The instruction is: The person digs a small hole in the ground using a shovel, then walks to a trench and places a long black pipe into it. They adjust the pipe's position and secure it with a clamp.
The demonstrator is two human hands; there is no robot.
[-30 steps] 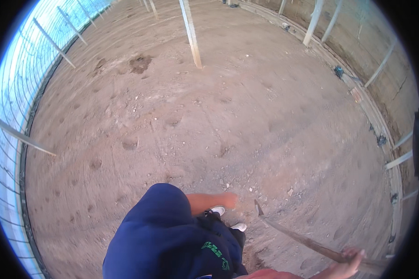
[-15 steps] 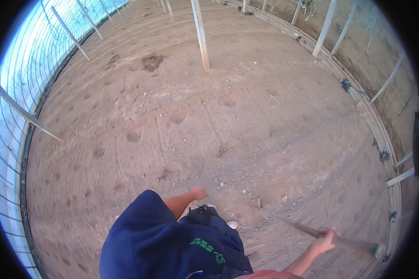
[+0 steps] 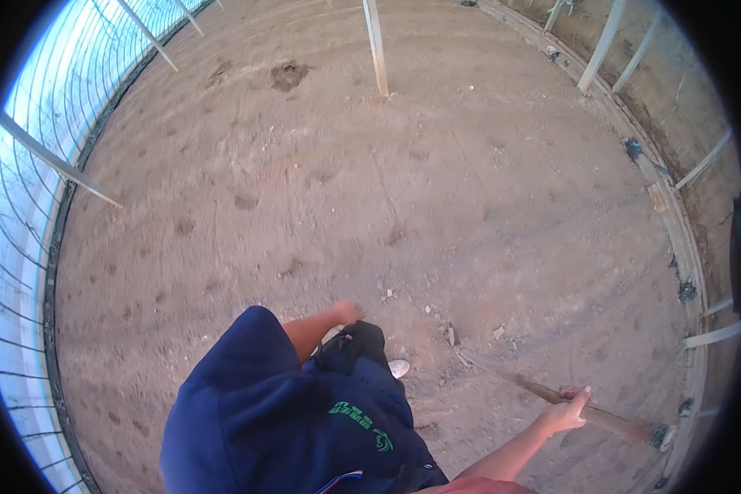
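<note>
My right grip [image 3: 570, 409] is wrapped round a long-handled tool [image 3: 520, 381], right of my white shoe [image 3: 399, 368]. My left grip [image 3: 349, 311] is left of that shoe, too blurred to tell if curled or spread.

This looks like the inside of a greenhouse. A bluish-white, light-filled sheet wall [image 3: 16, 288] with thin, dark, curved ribs runs along the left, while a solid, rough, brownish wall [image 3: 692, 90] borders the right. Between them lies broad, bare brown soil [image 3: 486, 239], pitted with shallow round hollows [image 3: 245, 200], and a slim, pale, straight post [image 3: 376, 49] rises from it.
</note>
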